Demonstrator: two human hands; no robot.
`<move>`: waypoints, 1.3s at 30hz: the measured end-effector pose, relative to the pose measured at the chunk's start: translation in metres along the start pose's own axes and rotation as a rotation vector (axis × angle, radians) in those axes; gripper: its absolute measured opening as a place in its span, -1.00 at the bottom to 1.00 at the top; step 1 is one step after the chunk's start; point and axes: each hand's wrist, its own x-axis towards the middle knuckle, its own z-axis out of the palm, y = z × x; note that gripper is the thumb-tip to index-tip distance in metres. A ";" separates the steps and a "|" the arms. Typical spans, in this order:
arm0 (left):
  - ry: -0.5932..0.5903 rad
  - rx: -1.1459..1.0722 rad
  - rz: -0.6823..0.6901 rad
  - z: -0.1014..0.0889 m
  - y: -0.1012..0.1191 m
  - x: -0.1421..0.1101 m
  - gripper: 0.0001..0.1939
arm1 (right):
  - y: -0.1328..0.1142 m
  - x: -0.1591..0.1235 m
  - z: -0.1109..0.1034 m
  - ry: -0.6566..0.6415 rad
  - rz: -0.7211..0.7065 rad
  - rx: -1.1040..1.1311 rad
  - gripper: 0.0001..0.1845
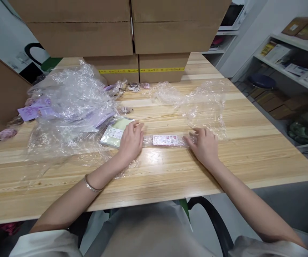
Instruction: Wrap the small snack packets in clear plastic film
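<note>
Between my two hands a narrow pack in clear plastic wrap lies flat on the table, with a white label and red print on top. My left hand has its fingers bent together over the left end of the wrap. At the right end my right hand grips the wrap with thumb and curled fingers; the fingertips are partly hidden. A flat silver-and-green pouch with a printed label sits just left of my left hand, partly covered by it. Loose clear film spreads beyond my right hand.
A big heap of crumpled clear plastic with purple cards among it covers the table's left side. Small wrapped items lie farther back. Stacked cardboard boxes block the far edge. Shelves stand off to the right.
</note>
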 end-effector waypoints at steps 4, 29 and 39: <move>-0.152 -0.033 0.326 0.002 0.013 -0.004 -0.55 | 0.007 0.007 -0.013 -0.234 0.185 0.139 -0.15; -0.452 -0.064 0.168 0.007 0.024 0.022 -0.46 | -0.059 -0.019 0.023 -0.110 -0.501 0.103 -0.42; -0.795 -0.045 -0.097 -0.045 -0.008 0.039 -0.78 | -0.050 -0.012 0.019 -0.276 -0.605 0.104 -0.17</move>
